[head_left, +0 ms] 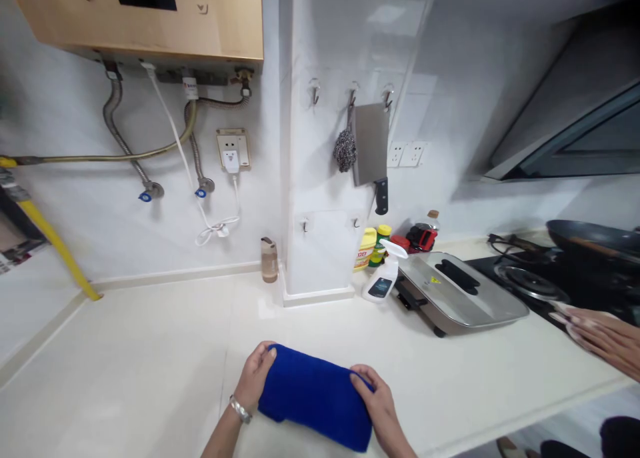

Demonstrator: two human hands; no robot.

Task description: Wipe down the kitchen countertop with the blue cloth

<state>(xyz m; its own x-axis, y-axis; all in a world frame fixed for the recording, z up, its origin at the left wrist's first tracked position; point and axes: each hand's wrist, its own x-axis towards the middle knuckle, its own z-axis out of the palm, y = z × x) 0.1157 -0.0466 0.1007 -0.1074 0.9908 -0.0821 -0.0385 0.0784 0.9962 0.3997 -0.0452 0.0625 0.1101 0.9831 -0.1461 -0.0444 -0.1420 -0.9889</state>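
A folded blue cloth (317, 398) is stretched between my two hands over the white countertop (150, 351). My left hand (255, 375) pinches its upper left corner, thumb on top. At the upper right corner, my right hand (377, 401) grips the cloth with the thumb in front and the fingers behind. Whether the cloth's lower edge touches the counter I cannot tell. Beyond the cloth stand a white spray bottle (383, 281) and an electric pan with a glass lid (465, 295).
Another person's hand (600, 331) presses a pale cloth at the black stove (530, 281), right. A wok (595, 238) sits behind it. A cleaver (371, 145) and a steel scrubber (345, 151) hang from wall hooks. A brown bottle (269, 260) stands by the pillar, a water heater (145, 18) above left.
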